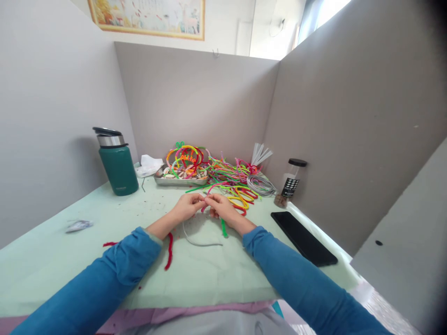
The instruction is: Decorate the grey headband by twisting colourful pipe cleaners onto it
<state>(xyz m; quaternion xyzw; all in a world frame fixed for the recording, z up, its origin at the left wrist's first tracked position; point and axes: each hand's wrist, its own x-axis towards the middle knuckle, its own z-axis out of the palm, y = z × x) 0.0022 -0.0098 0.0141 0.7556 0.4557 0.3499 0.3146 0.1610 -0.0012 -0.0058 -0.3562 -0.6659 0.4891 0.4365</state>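
Note:
My left hand (pixel 188 206) and my right hand (pixel 225 209) meet above the middle of the table, fingertips pinched together. Between them shows a pink pipe cleaner (pixel 203 209), held in the pinch. A grey wire (pixel 200 244) curves out from under my left hand toward the right; where its upper end goes is hidden by the fingers. Below my right hand a green pipe cleaner piece (pixel 224 228) sticks out; whether the hand touches it I cannot tell. A red pipe cleaner piece (pixel 169 251) lies beside my left wrist.
At the back are a metal tray (pixel 174 181) with shell-like pieces and bent pipe cleaners, a heap of colourful pipe cleaners (pixel 230 171) and a wire coil (pixel 261 185). A green bottle (pixel 119 170) stands left; a clear jar (pixel 289 184) and black phone (pixel 303 238) are right. Partitions surround the table.

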